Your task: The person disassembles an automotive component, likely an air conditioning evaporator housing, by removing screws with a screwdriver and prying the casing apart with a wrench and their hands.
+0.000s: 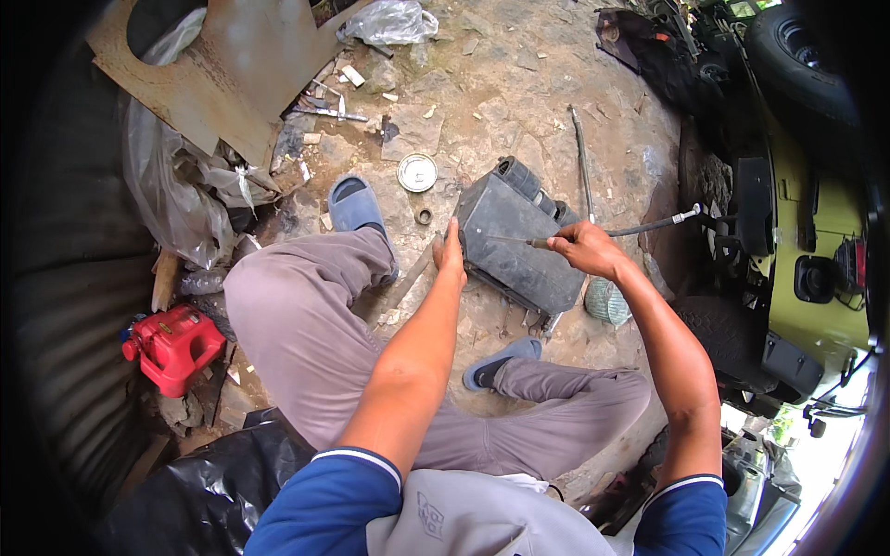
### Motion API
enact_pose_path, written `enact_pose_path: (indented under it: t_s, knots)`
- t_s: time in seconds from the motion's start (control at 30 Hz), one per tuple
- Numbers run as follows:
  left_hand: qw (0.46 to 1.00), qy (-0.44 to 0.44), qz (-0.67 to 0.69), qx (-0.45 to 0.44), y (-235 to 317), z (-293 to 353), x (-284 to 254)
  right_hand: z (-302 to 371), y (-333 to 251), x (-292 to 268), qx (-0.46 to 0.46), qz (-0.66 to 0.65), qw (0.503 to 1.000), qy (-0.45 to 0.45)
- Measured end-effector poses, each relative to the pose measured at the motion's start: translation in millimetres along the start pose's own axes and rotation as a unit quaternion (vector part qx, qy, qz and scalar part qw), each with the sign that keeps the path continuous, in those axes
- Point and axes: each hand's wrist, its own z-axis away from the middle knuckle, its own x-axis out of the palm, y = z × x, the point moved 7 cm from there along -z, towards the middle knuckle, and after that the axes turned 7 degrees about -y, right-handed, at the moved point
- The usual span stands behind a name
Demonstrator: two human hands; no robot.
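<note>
A black plastic box (519, 246), like an air filter housing with round duct openings at its far right side, lies tilted on the ground before me. My left hand (451, 254) holds it at the left edge; part of the fingers is hard to make out. Above its top face, my right hand (582, 250) is closed around the handle of a screwdriver (537, 244). The thin shaft points left across the box, and I cannot tell whether its tip touches. A pleated round filter (606, 302) stands beside the box, below my right wrist.
A round metal lid (417, 172) and a small ring (424, 216) lie beyond the box. Black hoses (649, 224) stretch to its right. A red fuel can (178, 348) stands left, near a rusty metal sheet (222, 79). A yellow-green vehicle (816, 213) borders the right.
</note>
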Motion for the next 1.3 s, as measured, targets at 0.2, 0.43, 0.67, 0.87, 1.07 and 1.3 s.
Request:
enact_pose_path:
  t_s: [0.2,0.43,0.67,0.87,1.07,1.3]
  knots:
    - [0.979,0.01,-0.199,0.029,16.5,9.6,8.2,-23.6,-20.5,-9.6,0.017,0.038,0.999,-0.026]
    - [0.98,-0.008,-0.194,0.034,16.7,6.3,10.7,-44.1,-29.4,-6.0,0.009,0.057,0.998,-0.033]
    - [0.982,-0.002,-0.185,0.034,19.3,9.4,10.5,-44.0,-32.2,-6.2,0.016,0.066,0.997,-0.03]
    - [0.98,0.006,-0.195,0.039,19.7,12.4,11.7,-44.1,-32.5,-8.1,0.017,0.075,0.997,-0.022]
    - [0.982,0.001,-0.184,0.038,16.7,7.7,11.0,-47.3,-33.2,-8.0,0.008,0.086,0.996,-0.015]
    - [0.983,-0.002,-0.179,0.032,17.2,10.8,12.1,-50.6,-35.2,-10.5,0.017,0.094,0.995,-0.03]
